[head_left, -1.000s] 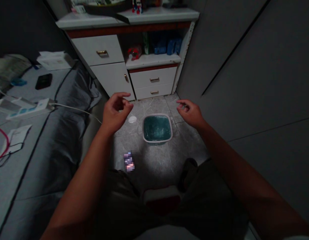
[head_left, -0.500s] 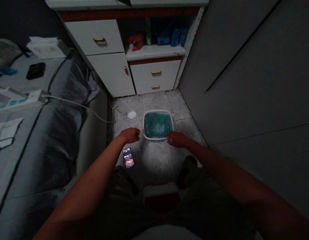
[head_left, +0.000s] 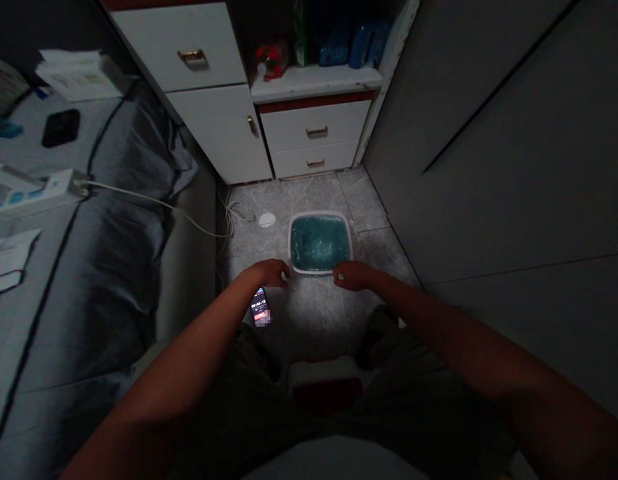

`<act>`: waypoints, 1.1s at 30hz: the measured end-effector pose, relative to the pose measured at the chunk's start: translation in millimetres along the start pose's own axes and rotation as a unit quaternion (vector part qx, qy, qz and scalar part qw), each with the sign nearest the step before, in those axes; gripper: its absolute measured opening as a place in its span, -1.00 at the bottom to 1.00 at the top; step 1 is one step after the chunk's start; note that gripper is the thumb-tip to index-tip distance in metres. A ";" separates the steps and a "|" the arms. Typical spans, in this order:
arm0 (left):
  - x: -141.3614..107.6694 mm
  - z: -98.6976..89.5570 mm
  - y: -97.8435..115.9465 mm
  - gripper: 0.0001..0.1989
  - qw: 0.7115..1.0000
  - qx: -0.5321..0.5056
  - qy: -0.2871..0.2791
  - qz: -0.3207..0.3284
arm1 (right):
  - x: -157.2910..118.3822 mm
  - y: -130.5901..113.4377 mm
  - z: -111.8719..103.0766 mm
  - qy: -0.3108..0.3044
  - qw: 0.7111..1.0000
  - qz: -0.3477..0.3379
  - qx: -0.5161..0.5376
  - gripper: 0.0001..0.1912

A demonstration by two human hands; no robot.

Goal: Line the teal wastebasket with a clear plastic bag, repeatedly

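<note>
A teal basin with a pale rim (head_left: 320, 272) stands on the grey tiled floor and holds liquid. My left hand (head_left: 273, 273) is just off the basin's near left corner, its fingers curled together; whether something small is in them I cannot make out. At the near right corner is my right hand (head_left: 347, 275), also closed, with its fingertips by the rim. Whether it touches the rim or pinches something is too dark to tell. A lit phone (head_left: 260, 307) lies on the floor below my left hand.
A white cabinet (head_left: 216, 133) with gold handles stands beyond the basin. On the left is a grey-covered bed (head_left: 123, 267) with a power strip (head_left: 63, 189), its cable (head_left: 189, 219) trailing to the floor. A grey panel (head_left: 513, 167) rises on the right. A red and white stool (head_left: 323, 370) is between my legs.
My left hand has shifted slightly right, nearer the basin's near edge, and its fingers point more downward. My right hand stays by the near right corner. The view has tilted a little downward.
</note>
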State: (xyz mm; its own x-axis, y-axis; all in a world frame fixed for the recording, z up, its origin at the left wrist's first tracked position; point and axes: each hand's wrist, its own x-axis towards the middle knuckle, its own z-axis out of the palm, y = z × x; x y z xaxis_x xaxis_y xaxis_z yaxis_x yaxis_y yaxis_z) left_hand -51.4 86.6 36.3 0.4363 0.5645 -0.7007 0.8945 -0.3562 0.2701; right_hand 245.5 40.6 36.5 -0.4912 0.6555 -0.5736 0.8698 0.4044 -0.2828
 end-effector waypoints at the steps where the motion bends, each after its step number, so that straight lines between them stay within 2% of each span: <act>1: 0.4 0.7 -1.7 -0.47 1.000 -0.008 -0.003 -0.006 | -0.8 -0.8 -2.4 -0.005 1.000 -0.005 0.003 -0.69; 7: -1.0 5.8 -5.4 -0.36 0.998 -0.039 0.006 -0.055 | -4.6 4.0 -22.5 -0.027 0.996 -0.063 0.051 -0.74; 10: -4.2 6.2 2.0 -0.47 0.997 -0.015 0.011 -0.075 | -10.1 16.6 -46.1 -0.027 0.987 -0.099 0.126 -0.76; 13: -7.4 5.2 11.5 -0.46 0.996 0.004 0.053 -0.066 | -18.8 31.1 -79.1 -0.002 0.970 -0.075 0.233 -0.74; 16: -8.6 5.4 17.0 -0.34 0.996 0.016 0.064 -0.063 | -24.2 40.1 -111.7 0.083 0.944 -0.058 0.315 -0.70; 19: -7.7 7.7 18.0 -0.29 0.996 0.027 0.044 -0.073 | -18.9 43.5 -134.1 0.231 0.903 -0.052 0.357 -0.66; 22: -6.5 10.3 17.1 -0.31 0.996 0.033 0.040 -0.074 | -1.8 48.0 -144.4 0.395 0.855 -0.045 0.332 -0.69; 24: -6.2 11.0 16.6 -0.32 0.996 0.037 0.041 -0.074 | 12.8 53.6 -146.3 0.471 0.831 -0.041 0.294 -0.68; 27: -6.5 10.6 16.5 -0.32 0.995 0.043 0.039 -0.078 | 33.1 64.0 -144.9 0.517 0.817 -0.025 0.255 -0.55; 33: -6.0 10.3 15.5 -0.33 0.996 0.031 0.035 -0.070 | 57.0 79.9 -141.1 0.493 0.844 0.047 0.207 -0.18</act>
State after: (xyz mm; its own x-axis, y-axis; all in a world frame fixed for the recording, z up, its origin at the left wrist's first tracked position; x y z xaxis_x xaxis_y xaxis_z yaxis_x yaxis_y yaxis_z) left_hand -41.2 70.0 37.9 0.3151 0.6618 -0.6803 0.9403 -0.3146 0.1296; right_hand 280.4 200.3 89.7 -0.0412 0.9669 0.2520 0.7490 0.1968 -0.6327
